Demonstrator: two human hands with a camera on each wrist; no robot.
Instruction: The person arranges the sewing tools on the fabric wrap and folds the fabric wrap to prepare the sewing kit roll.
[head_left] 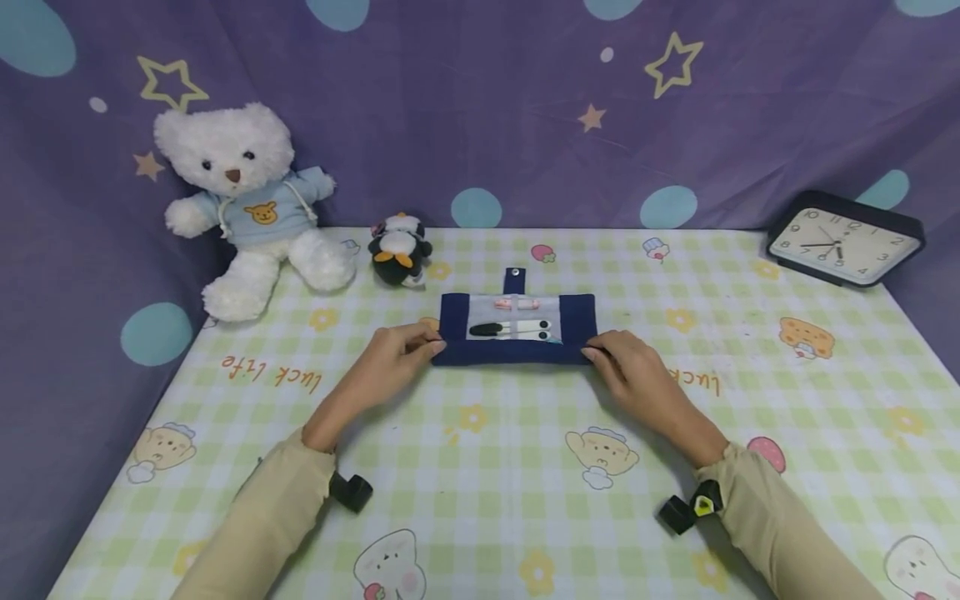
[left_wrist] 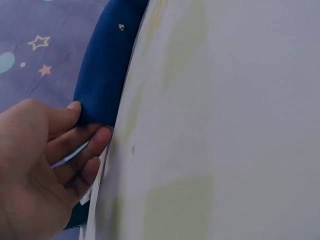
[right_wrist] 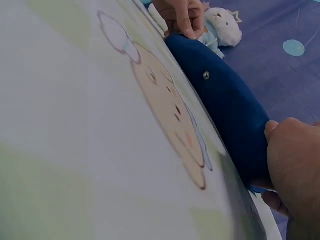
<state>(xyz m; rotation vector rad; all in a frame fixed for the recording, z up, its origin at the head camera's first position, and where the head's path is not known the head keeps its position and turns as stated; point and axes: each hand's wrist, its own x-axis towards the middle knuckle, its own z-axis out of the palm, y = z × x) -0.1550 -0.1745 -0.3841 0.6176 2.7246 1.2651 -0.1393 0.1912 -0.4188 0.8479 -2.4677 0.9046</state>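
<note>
A navy blue fabric case (head_left: 577,315) with a pale grey lining lies unfolded on the table, its near edge turned up in a fold. Across the lining, an elastic band holds a small pink tube (head_left: 504,304) and slim white tools, one with a black end (head_left: 487,329). A short strap (head_left: 514,283) with a metal snap points away from me. My left hand (head_left: 386,360) pinches the left end of the folded edge between thumb and fingers. At the right end, my right hand (head_left: 636,375) grips the same fold. A silver stud (right_wrist: 206,75) shows on the blue outer side in the right wrist view.
A white teddy bear (head_left: 247,200) in a blue hoodie sits at the back left, with a penguin plush (head_left: 400,250) beside it. At the back right stands a black-framed clock (head_left: 847,242). A checked tablecloth (head_left: 510,467) covers the table; a purple curtain (head_left: 480,108) hangs behind.
</note>
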